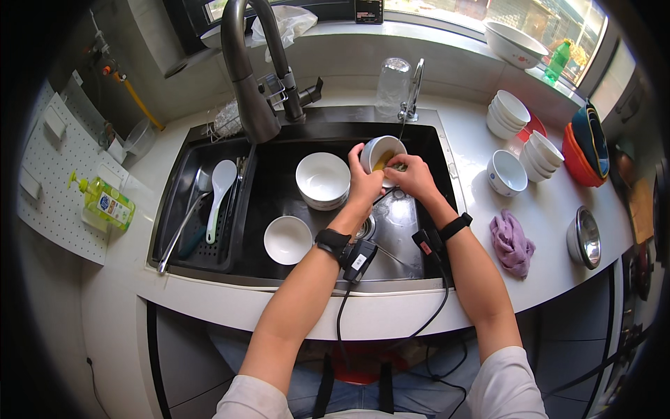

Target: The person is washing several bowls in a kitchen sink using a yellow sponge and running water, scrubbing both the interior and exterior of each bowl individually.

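Note:
Over the sink my left hand (368, 180) grips a white bowl (372, 151) by its side, tilted with its mouth towards the right. My right hand (413, 177) reaches into the bowl's mouth and holds a yellow and grey-green scrubbing sponge (384, 159), partly hidden by the fingers. A thin stream of water from the slim chrome tap (417, 86) runs down to the bowl. Left of my hands, a stack of white bowls (323, 175) stands in the black sink (272, 141). One more white bowl (288, 240) sits nearer the front edge.
A left basin tray (175, 222) holds a white rice paddle (222, 175) and a metal ladle (183, 233). The large dark faucet (246, 89) overhangs the sink. On the right counter are stacked bowls (542, 154), a purple cloth (512, 243) and steel bowls (583, 238). Cables hang from both wrists.

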Tool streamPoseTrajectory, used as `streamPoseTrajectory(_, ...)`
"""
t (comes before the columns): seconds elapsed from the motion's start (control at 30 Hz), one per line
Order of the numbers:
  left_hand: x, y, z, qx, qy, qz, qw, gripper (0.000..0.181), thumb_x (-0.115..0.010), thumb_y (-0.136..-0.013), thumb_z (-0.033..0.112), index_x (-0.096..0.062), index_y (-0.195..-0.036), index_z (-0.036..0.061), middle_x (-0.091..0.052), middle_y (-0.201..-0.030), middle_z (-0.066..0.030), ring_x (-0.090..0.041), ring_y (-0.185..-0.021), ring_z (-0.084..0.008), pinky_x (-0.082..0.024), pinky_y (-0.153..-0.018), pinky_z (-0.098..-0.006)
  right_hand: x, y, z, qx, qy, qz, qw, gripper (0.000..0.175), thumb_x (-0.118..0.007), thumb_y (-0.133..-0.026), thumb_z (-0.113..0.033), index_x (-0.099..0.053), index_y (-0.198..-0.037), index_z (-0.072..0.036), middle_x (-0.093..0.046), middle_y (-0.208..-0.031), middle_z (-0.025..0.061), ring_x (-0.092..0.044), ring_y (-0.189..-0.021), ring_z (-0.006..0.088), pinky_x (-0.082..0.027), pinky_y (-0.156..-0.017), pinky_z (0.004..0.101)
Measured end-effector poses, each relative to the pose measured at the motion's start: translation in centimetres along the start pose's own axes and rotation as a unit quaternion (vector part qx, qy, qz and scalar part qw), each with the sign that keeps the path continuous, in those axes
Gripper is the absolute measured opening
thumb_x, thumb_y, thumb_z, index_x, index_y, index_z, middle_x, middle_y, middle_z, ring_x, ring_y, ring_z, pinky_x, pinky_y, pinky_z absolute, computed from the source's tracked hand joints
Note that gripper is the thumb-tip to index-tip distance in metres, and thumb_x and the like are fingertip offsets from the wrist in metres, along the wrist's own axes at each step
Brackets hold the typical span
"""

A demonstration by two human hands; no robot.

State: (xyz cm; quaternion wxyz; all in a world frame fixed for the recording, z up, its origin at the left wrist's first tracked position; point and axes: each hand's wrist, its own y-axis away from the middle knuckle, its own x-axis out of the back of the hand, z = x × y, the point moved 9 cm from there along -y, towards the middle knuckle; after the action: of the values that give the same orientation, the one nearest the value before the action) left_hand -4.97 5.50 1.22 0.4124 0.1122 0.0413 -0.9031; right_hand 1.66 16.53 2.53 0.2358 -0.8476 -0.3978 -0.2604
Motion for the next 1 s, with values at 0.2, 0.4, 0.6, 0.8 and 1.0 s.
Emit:
streamPoseTrajectory(0.2,-0.5,-0.4,-1.2,0.04,0.08,-0.018,0.996,0.068,-0.045,-0.072,-0.008,-0.022,-0.131,0.0156,-0.041,-0.121,-0.0173,-0.057,-0.092,-0.0289,-0.057,-0.054,-0.0331,-2.5,1.3,1.3,-0.171,-0.186,-0.151,0.956,0.025,-0.069,-0.075,-0.021,-0.064,-0.085,0.001,-0.063,-0.067,0.0084,-0.059,-0.056,0.0134,-0.045,-0.052,0.025)
streamPoseTrajectory(0.4,-0.5,-0.2,-0.7,0.023,0.045,-0.019,0.999,0.067,-0.047,-0.072,-0.006,-0.024,-0.131,0.0162,-0.042,-0.12,-0.0166,-0.057,-0.089,-0.0264,-0.055,-0.051,-0.0297,0.1,0.1,-0.1,-0.012,-0.002,0.004,1.0,0.033,-0.07,-0.07,-0.025,-0.065,-0.092,-0.001,-0.066,-0.078,0.0146,-0.065,-0.074,0.0241,-0.049,-0.067,0.0327)
streamPoseTrajectory(0.6,0.9,-0.6,-1.3,0.04,0.082,0.012,0.996,0.066,-0.049,-0.07,-0.005,-0.026,-0.129,0.0142,-0.045,-0.114,-0.0156,-0.055,-0.081,-0.0212,-0.047,-0.045,-0.0246,-3.5,1.4,0.5,-0.174,-0.249,-0.177,0.936,0.025,-0.068,-0.075,-0.019,-0.065,-0.089,0.002,-0.063,-0.066,0.009,-0.058,-0.051,0.0159,-0.045,-0.048,0.0258)
streamPoseTrajectory(0.8,-0.3,-0.2,-0.3,-0.009,0.035,-0.002,0.999,0.064,-0.05,-0.069,-0.005,-0.031,-0.127,0.0138,-0.045,-0.114,-0.0147,-0.055,-0.076,-0.0201,-0.046,-0.043,-0.0243,0.5,0.1,-0.8,0.028,-0.01,0.0,1.0,0.027,-0.067,-0.072,-0.021,-0.064,-0.091,-0.002,-0.066,-0.081,0.015,-0.065,-0.076,0.0259,-0.05,-0.068,0.0318)
streamPoseTrajectory(1.0,1.4,-0.5,-1.3,0.042,0.095,0.04,0.994,0.066,-0.05,-0.069,-0.003,-0.028,-0.129,0.0147,-0.045,-0.114,-0.0149,-0.056,-0.076,-0.0198,-0.046,-0.042,-0.0239,-4.0,1.5,-0.4,-0.125,-0.24,-0.193,0.943,0.022,-0.063,-0.081,-0.019,-0.06,-0.093,0.0,-0.057,-0.065,0.0017,-0.048,-0.049,0.0063,-0.035,-0.042,0.0199)
